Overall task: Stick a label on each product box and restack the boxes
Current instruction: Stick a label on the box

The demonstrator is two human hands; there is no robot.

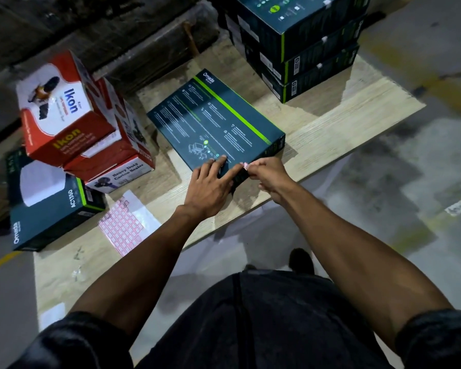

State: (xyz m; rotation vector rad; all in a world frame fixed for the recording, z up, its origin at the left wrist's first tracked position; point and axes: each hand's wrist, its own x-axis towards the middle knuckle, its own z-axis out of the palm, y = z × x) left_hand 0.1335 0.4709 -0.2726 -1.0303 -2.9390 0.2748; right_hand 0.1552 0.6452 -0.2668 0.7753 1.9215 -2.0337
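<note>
Progress: mid-task | flat dark box point(216, 123) mid-frame on desk point(330, 129) | left hand point(210, 182) spread on its near edge | right hand point(266, 171) pinching pink label point(245, 165) there | stack of dark boxes point(304, 49) upper right | red boxes point(72, 110) left, apparently still to label

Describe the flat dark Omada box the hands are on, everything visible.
The Omada box is a flat, dark teal printed carton with a bright green stripe along one long edge and white text and diagrams on its upward face. It lies flat and skewed on the wooden board. The left hand rests on its near corner; the right hand pinches a small pink label at its near edge.
</note>
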